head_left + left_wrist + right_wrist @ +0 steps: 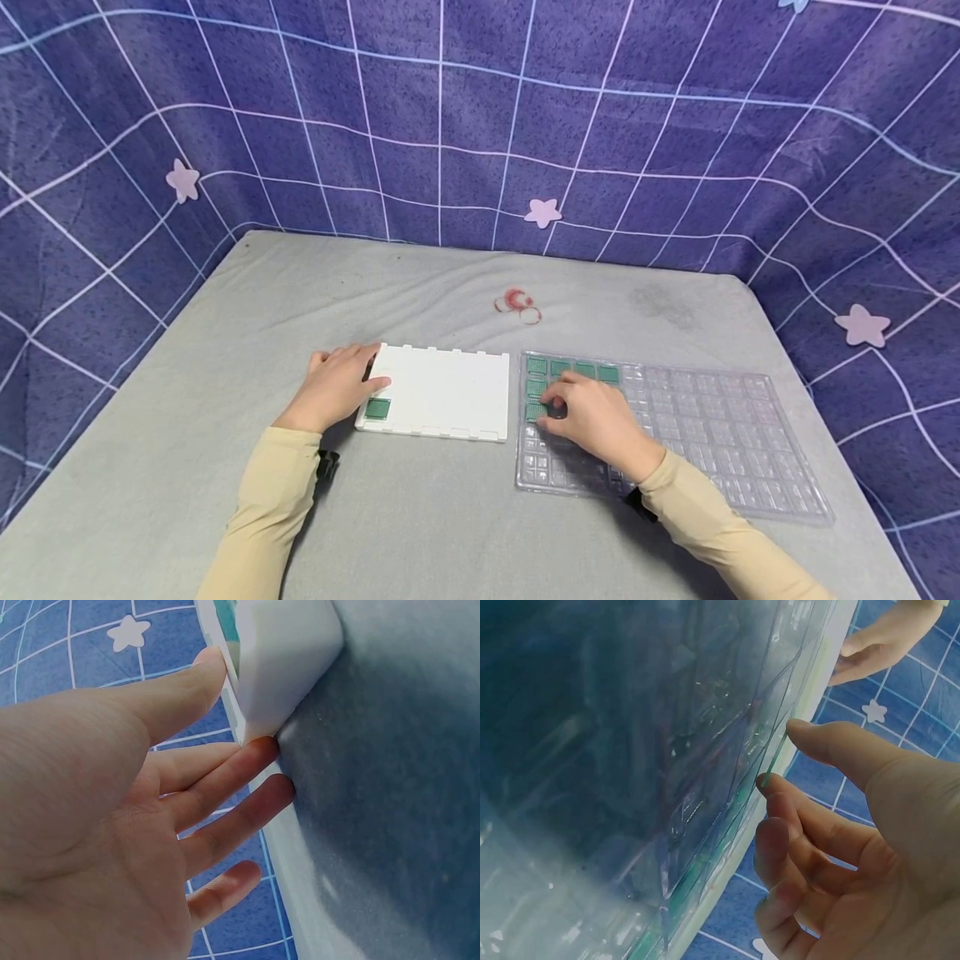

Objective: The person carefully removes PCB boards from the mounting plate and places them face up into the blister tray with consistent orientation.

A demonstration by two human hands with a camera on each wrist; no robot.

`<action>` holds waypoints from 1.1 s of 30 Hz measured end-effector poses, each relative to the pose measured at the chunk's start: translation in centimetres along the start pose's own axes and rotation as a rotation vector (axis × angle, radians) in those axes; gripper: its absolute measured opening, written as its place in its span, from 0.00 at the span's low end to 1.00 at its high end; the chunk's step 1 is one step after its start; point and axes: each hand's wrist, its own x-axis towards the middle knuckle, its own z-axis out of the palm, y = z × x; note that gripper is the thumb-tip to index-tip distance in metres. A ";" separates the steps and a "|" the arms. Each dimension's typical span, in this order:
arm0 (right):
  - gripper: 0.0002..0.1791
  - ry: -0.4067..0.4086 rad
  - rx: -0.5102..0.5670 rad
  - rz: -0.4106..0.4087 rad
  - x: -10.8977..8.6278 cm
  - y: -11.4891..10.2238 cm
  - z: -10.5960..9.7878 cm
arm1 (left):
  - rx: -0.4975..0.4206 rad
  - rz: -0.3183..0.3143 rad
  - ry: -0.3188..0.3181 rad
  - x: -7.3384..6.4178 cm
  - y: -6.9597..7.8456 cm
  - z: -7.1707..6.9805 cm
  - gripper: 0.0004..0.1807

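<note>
A white rectangular tray (442,392) with notched long edges lies left of centre. My left hand (337,385) holds its left end, thumb over the rim and fingers along the outer side (289,667). One green circuit board (377,408) sits in the tray's near left corner. To the right is a clear plastic blister tray (720,417) with small green circuit boards (560,367) in its far left pockets. Above its left columns, my right hand (600,417) pinches a green circuit board (535,412) between thumb and index finger; its thin edge shows in the right wrist view.
Grey cloth (405,517) covers the table, with a red printed mark (517,304) behind the trays. A blue grid-patterned curtain (480,125) with stars surrounds the back and sides. A narrow gap separates the two trays.
</note>
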 end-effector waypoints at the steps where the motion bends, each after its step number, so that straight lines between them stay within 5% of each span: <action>1: 0.15 0.001 -0.001 -0.001 0.0 0.0 0.0 | 0.001 0.000 0.000 0.0 0.0 0.0 0.34; 33: 0.14 0.017 0.027 -0.012 -0.1 -0.1 -0.3 | 0.009 0.000 -0.006 0.1 0.0 0.0 0.34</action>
